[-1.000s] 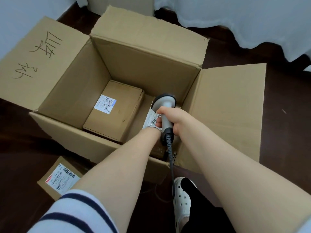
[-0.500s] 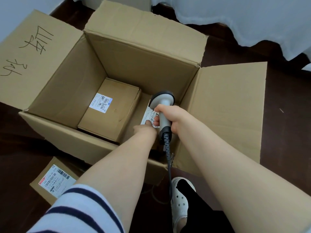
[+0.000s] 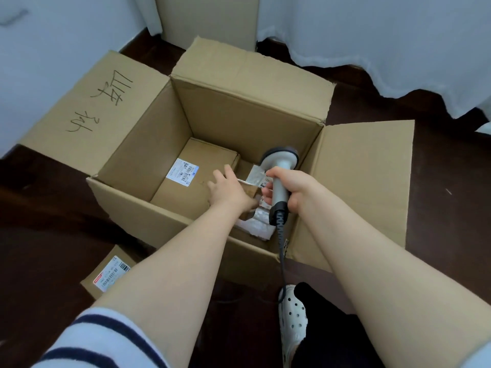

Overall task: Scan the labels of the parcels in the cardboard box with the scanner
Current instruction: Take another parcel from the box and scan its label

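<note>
The open cardboard box (image 3: 239, 115) stands on the dark floor. A flat brown parcel (image 3: 186, 192) with a white label (image 3: 182, 171) lies in its left half. My left hand (image 3: 228, 191) reaches into the box and holds a small brown parcel (image 3: 251, 191) by its left edge, its fingers spread over the flat parcel. That small parcel's crumpled label (image 3: 256, 176) faces up. My right hand (image 3: 295, 189) grips the handle of the grey scanner (image 3: 279, 163), whose head hangs just above and behind the label. A white plastic-wrapped parcel (image 3: 256, 225) lies underneath.
Another labelled parcel (image 3: 109, 274) lies on the floor outside the box at the near left. The scanner's cable (image 3: 283, 261) runs over the box's front wall, down to my white shoe (image 3: 292, 314). A second carton (image 3: 207, 17) and a white cloth (image 3: 372, 35) stand behind.
My left hand has come up and shifted left with the small parcel, uncovering the white wrapped parcel below. The scanner stays over the label. My head has pulled back.
</note>
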